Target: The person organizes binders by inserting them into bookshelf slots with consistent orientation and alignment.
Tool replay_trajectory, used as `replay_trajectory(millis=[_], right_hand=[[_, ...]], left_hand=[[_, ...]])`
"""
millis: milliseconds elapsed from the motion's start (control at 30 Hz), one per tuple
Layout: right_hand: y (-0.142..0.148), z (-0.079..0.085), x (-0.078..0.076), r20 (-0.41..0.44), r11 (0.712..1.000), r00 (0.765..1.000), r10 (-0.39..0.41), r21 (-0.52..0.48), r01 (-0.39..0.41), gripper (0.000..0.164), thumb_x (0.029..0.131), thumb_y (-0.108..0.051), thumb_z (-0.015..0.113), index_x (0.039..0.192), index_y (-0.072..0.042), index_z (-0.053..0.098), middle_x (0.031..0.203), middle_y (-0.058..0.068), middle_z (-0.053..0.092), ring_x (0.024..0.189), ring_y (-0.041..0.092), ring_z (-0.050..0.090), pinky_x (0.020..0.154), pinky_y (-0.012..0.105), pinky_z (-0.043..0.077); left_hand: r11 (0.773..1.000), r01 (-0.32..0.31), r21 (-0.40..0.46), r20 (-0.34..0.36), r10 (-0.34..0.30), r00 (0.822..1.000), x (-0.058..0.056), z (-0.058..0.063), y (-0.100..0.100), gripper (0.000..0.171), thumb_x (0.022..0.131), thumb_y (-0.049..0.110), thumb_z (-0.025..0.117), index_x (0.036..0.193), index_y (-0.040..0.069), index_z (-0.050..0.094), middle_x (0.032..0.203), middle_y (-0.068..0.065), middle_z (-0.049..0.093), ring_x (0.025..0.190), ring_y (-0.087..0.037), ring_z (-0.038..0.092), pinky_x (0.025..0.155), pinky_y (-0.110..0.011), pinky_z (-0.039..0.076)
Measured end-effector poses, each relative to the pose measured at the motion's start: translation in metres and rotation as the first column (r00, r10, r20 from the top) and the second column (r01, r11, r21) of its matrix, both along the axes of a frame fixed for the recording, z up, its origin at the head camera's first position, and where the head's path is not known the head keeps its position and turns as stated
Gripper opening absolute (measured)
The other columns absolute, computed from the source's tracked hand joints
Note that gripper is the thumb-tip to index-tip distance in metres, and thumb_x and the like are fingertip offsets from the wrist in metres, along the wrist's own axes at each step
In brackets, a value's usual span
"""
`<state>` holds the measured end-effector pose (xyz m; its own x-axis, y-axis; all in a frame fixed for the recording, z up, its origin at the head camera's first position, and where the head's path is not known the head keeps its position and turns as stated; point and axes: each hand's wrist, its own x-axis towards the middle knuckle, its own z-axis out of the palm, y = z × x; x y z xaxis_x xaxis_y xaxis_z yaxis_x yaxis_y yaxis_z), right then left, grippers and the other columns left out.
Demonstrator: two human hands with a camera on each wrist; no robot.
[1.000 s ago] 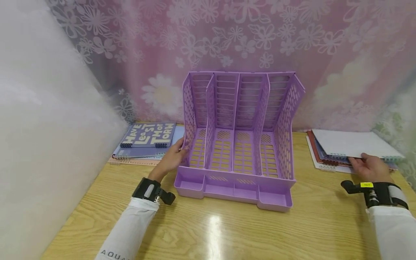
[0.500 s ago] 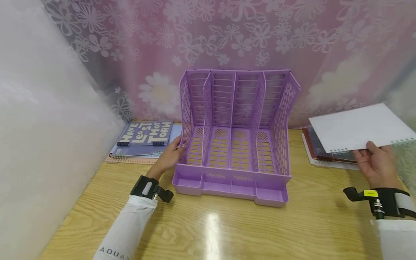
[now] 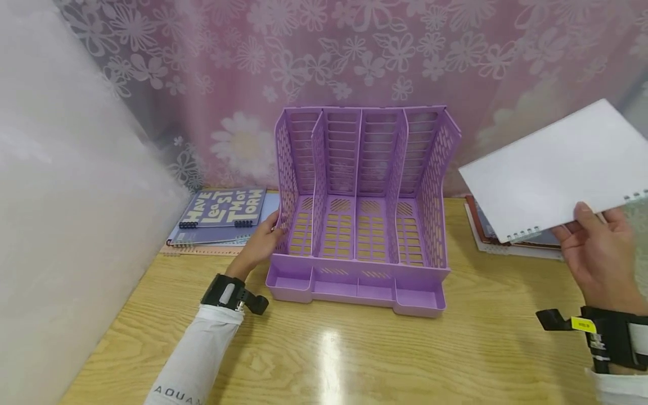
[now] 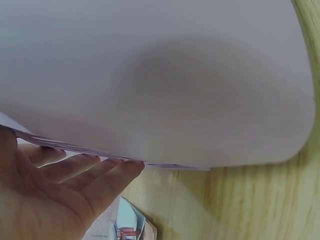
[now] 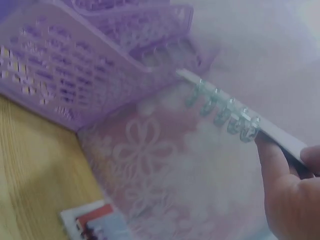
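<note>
White notebook (image 3: 554, 171) in right hand (image 3: 601, 256), long axis up rightward, ringed edge (image 3: 524, 233) nearest.

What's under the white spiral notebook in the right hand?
Beneath the white spiral notebook, a stack of notebooks shows red-brown, dark blue and white edges on the table. The notebook and right hand cover the rest; count unclear.

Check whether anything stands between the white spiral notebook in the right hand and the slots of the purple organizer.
Yes: sideways, the right side wall of the purple organizer stands between its slots and the white spiral notebook. Nothing visible covers the slots from above.
</note>
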<state>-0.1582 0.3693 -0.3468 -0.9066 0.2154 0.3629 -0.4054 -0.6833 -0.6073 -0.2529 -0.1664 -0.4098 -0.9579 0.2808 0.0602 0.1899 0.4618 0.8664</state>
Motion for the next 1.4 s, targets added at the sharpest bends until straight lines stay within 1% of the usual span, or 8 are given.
replay_trajectory(millis=[467,633,733,900,967,1033,1167,1400], right_hand=[[-0.064,0.021,0.012,-0.121,0.985,0.992,0.043,0.171,-0.022,0.039,0.096,0.015,0.034,0.134,0.020,0.034,0.125,0.029,0.054,0.109,0.035,0.060,0.084,0.041,0.050],[-0.092,0.025,0.004,-0.097,0.951,0.987,-0.131,0.269,0.152,0.032,0.093,0.011,0.047,0.125,0.019,0.048,0.108,0.024,0.061,0.096,0.029,0.066,0.078,0.034,0.052],[-0.110,0.027,-0.002,-0.083,0.812,0.938,-0.338,0.479,0.335,0.027,0.093,0.003,0.055,0.118,0.013,0.056,0.099,0.015,0.065,0.090,0.019,0.068,0.076,0.026,0.052],[-0.140,0.025,-0.018,-0.288,0.308,0.773,-0.565,0.795,0.522,0.021,0.097,-0.009,0.054,0.096,0.010,0.062,0.075,-0.004,0.060,0.060,0.001,0.055,0.056,0.009,0.043],[-0.150,0.023,-0.026,-0.366,0.189,0.743,-0.560,0.817,0.545,0.025,0.098,-0.010,0.052,0.083,0.009,0.057,0.065,-0.003,0.051,0.050,0.004,0.041,0.048,0.016,0.030],[-0.158,0.020,-0.033,-0.398,0.167,0.756,-0.519,0.821,0.547,0.028,0.098,-0.009,0.052,0.074,0.006,0.049,0.060,0.000,0.042,0.047,0.007,0.032,0.045,0.021,0.023],[-0.171,0.014,-0.044,-0.370,0.201,0.819,-0.439,0.848,0.491,0.034,0.098,-0.010,0.053,0.068,-0.001,0.039,0.057,0.004,0.030,0.046,0.011,0.024,0.045,0.026,0.020],[-0.181,0.006,-0.060,-0.268,0.216,0.913,-0.307,0.915,0.341,0.021,0.099,-0.014,0.052,0.087,0.002,0.054,0.072,0.009,0.043,0.060,0.017,0.039,0.054,0.025,0.031]], left_hand=[[0.999,-0.009,0.031,0.020,0.008,1.000,0.000,-0.002,-0.002,0.055,0.100,0.009,0.038,0.151,0.002,0.020,0.146,-0.023,0.034,0.129,-0.035,0.040,0.107,-0.049,0.031],[0.999,-0.002,0.045,0.018,0.001,1.000,-0.001,-0.005,-0.004,0.055,0.099,0.008,0.036,0.151,0.001,0.020,0.147,-0.023,0.034,0.129,-0.036,0.039,0.107,-0.050,0.031],[0.998,-0.002,0.062,0.009,0.002,1.000,-0.001,-0.006,-0.004,0.054,0.098,0.006,0.036,0.150,0.000,0.023,0.145,-0.024,0.036,0.127,-0.036,0.041,0.106,-0.050,0.032],[0.997,-0.008,0.072,0.003,0.008,1.000,0.000,-0.005,-0.004,0.054,0.098,0.005,0.037,0.150,0.000,0.023,0.144,-0.024,0.037,0.127,-0.036,0.041,0.106,-0.050,0.031],[0.997,-0.017,0.069,0.002,0.017,1.000,0.000,-0.005,-0.003,0.054,0.098,0.005,0.038,0.150,0.000,0.023,0.144,-0.024,0.038,0.126,-0.036,0.042,0.106,-0.049,0.032],[0.997,-0.025,0.070,0.005,0.025,1.000,0.001,-0.005,-0.003,0.054,0.098,0.005,0.038,0.150,0.000,0.023,0.144,-0.024,0.038,0.126,-0.036,0.043,0.107,-0.049,0.031],[0.997,-0.020,0.077,0.005,0.020,1.000,0.002,-0.006,-0.003,0.055,0.098,0.005,0.037,0.150,0.000,0.023,0.145,-0.025,0.037,0.127,-0.037,0.042,0.108,-0.050,0.029],[0.996,-0.021,0.085,0.019,0.020,1.000,0.004,-0.001,0.000,0.054,0.098,0.006,0.039,0.150,-0.001,0.024,0.143,-0.026,0.039,0.123,-0.039,0.046,0.104,-0.050,0.035]])
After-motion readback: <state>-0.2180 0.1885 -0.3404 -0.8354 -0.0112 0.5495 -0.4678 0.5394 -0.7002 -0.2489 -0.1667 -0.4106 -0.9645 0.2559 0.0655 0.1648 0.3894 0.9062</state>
